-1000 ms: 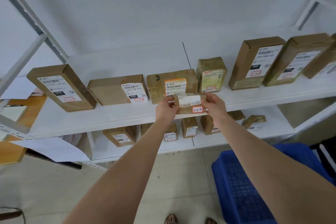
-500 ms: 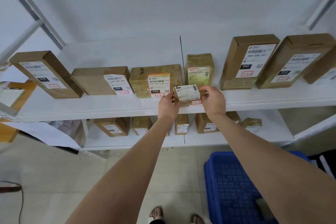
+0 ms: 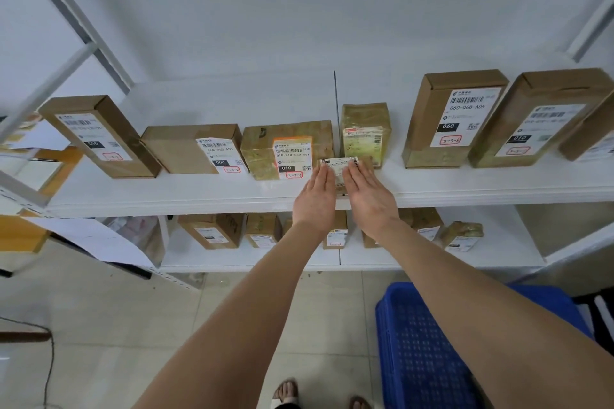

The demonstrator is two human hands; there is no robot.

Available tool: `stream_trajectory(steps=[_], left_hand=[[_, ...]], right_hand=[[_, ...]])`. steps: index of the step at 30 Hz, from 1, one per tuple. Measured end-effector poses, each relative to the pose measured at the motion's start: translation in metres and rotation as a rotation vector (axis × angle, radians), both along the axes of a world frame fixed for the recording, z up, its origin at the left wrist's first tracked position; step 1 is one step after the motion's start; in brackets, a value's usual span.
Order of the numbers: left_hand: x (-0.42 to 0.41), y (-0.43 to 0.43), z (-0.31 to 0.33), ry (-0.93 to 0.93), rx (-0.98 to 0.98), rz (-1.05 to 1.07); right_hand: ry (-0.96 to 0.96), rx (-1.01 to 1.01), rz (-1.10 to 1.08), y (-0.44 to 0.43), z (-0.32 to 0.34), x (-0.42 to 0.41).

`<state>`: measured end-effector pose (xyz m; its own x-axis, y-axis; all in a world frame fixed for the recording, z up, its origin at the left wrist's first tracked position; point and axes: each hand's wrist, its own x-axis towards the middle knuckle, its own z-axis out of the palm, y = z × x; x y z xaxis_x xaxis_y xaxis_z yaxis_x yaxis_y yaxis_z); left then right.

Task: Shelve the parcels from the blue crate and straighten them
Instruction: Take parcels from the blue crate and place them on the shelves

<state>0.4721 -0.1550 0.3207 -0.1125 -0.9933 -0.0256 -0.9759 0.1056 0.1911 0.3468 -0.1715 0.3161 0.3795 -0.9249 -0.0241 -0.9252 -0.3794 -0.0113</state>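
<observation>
The left hand (image 3: 315,201) and right hand (image 3: 369,197) touch the small brown cardboard parcel (image 3: 339,165), fingers straight. Pushing evenly should line it up.

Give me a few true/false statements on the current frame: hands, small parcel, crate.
1. The left hand and right hand both lie with straight fingers on the small parcel. True.
2. The blue crate stands on the floor, under the right arm. True.
3. The small parcel lies in the blue crate. False: it sits on the upper shelf, in front of the row of parcels.
4. The right hand grips a tall box. False: it touches only the small parcel; the tall 060 box stands apart, further right.
</observation>
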Motion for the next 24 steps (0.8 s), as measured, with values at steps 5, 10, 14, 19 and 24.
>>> stream_trajectory(steps=[5, 10, 14, 19, 24], left_hand=[[0.001, -0.009, 0.005, 0.006, 0.043, -0.007], [0.003, -0.02, 0.009, -0.008, 0.079, -0.006], [0.003, -0.028, 0.009, -0.01, 0.079, -0.005], [0.003, -0.032, 0.009, -0.015, 0.095, 0.004], [0.003, -0.032, 0.016, -0.039, 0.12, 0.006]], right_hand=[[-0.019, 0.023, -0.03, -0.007, 0.0, 0.004], [-0.047, 0.034, -0.052, -0.015, -0.002, 0.007], [-0.073, 0.041, -0.048, -0.022, -0.003, 0.007], [-0.074, 0.051, -0.05, -0.026, -0.001, 0.007], [-0.072, 0.04, -0.047, -0.026, 0.001, 0.006]])
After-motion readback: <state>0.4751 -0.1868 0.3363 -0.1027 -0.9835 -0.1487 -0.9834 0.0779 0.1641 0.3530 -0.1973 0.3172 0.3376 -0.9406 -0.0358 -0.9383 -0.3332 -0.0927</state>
